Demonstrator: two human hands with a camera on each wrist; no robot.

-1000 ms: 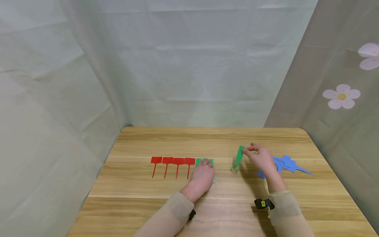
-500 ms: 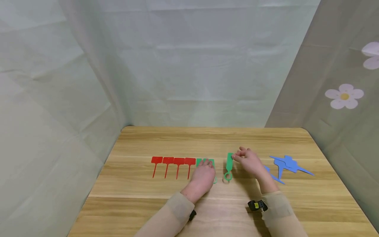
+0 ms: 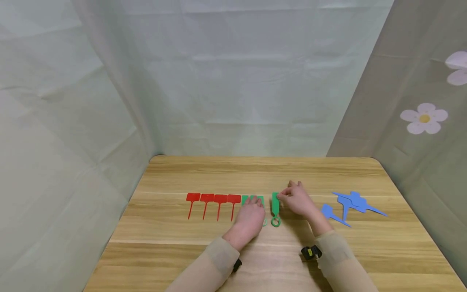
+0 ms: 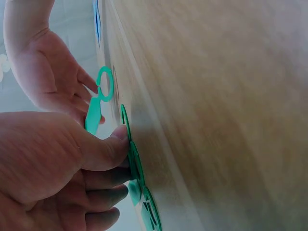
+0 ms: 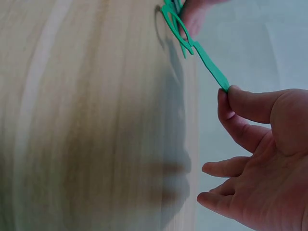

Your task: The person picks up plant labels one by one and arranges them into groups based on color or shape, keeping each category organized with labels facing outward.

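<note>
Between thumb and forefinger, my right hand (image 3: 298, 200) pinches the wide end of a green plastic tag (image 3: 275, 205). The tag's open ring hangs toward me, and its shadow lies close by in the right wrist view. My left hand (image 3: 251, 217) rests with extended fingers over several similar green tags (image 3: 245, 199) lying side by side, hiding most of them. In the left wrist view its thumb (image 4: 118, 142) touches the ring edge of one flat green tag (image 4: 136, 166). The other fingers of my right hand (image 5: 274, 144) are spread away from the held tag.
A row of red T-shaped plant labels (image 3: 220, 198) lies left of the green tags on the wooden table (image 3: 164, 259). Several blue pointed labels (image 3: 357, 201) lie overlapping on the right. Pale cloth (image 3: 240, 81) hangs behind and along both sides.
My right hand has moved left, away from the blue labels, bringing the green tag beside the other green ones and turning it upright in line with them. My left hand stays put.
</note>
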